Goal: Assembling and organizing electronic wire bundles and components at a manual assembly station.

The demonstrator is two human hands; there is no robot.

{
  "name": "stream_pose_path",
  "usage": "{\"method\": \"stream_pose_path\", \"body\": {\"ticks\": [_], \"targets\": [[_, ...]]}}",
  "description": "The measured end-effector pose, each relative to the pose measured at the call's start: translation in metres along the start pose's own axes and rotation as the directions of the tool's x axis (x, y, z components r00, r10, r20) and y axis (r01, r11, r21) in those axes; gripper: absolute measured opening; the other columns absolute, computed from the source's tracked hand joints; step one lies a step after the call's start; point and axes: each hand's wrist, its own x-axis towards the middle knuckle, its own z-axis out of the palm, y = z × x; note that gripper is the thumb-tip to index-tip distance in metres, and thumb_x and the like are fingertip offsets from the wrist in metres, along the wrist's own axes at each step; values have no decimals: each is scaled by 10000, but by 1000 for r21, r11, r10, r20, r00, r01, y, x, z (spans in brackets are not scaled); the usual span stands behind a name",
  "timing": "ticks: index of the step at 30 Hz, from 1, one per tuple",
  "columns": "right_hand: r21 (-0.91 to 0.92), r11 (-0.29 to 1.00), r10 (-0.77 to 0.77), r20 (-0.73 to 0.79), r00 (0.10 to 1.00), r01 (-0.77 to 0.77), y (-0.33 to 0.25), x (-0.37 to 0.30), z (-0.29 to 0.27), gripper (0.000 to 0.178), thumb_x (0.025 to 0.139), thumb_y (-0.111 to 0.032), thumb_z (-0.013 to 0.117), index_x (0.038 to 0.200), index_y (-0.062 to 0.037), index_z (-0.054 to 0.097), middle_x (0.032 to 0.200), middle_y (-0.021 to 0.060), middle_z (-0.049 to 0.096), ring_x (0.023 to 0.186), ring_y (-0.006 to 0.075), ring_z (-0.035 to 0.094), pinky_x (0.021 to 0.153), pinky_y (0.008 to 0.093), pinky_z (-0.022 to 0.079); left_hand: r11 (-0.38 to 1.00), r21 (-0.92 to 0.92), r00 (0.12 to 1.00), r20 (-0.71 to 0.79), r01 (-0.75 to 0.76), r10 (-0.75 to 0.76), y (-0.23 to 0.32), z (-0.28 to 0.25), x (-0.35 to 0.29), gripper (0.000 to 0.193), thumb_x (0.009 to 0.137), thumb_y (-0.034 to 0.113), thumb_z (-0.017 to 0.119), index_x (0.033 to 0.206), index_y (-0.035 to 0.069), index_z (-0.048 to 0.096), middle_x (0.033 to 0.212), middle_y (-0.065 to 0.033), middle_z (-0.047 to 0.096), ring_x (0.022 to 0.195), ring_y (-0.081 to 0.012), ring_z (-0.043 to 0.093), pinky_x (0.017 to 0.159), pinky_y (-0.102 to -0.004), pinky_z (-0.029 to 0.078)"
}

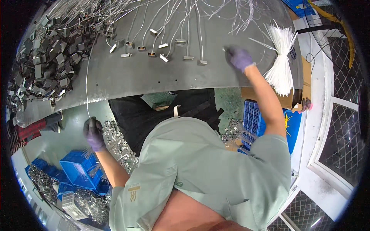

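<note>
My left hand (pixel 93 134), in a purple glove with dark fingertips, is closed below the near left edge of the table. It grips a thin grey cable (pixel 87 77) that runs up over that edge toward a heap of dark, boxy connectors (pixel 48 61). My right hand (pixel 239 58), gloved the same way, hovers over or rests on the dark table (pixel 127 77). Motion smears its fingers, and a small pale spot shows at their tips. Several cables ending in metal connectors (pixel 188 58) lie left of it. To its right is a bundle of white cable ties (pixel 280 61).
Thin clear and grey wires (pixel 239 11) spread across the far side. Blue crates (pixel 79 169) and heaps of metal parts (pixel 115 142) stand low on the left. A blue basket (pixel 251 117) and cardboard are below right. A white-framed mesh window (pixel 327 154) borders the right.
</note>
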Motion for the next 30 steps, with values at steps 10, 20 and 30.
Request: {"method": "stream_pose_path", "body": {"ticks": [10, 20, 30], "targets": [[71, 958, 283, -51, 958, -279, 35, -109, 13, 335, 811, -387, 568, 1031, -147, 650, 961, 126, 651, 899, 304, 622, 813, 379, 480, 875, -469, 990, 121, 124, -75, 4, 42, -23, 197, 897, 212, 516, 884, 18, 544, 581, -8, 404, 469, -86, 346, 410, -211, 244], [354, 823, 543, -262, 798, -444, 62, -144, 64, 326, 801, -337, 629, 968, -57, 634, 899, 159, 662, 836, 284, 643, 729, 361, 502, 855, -475, 976, 150, 209, -155, -4, 61, -46, 304, 877, 352, 558, 758, 79, 492, 579, 13, 399, 467, -62, 366, 370, -191, 234], [925, -161, 463, 380, 801, -345, 37, -159, 88, 274, 875, -291, 583, 1018, -58, 570, 838, 107, 654, 525, 184, 591, 397, 278, 416, 890, -451, 982, 188, 67, 21, -53, 27, -71, 53, 896, 108, 515, 918, 60, 526, 621, -2, 415, 525, -122, 402, 445, -265, 337]]}}
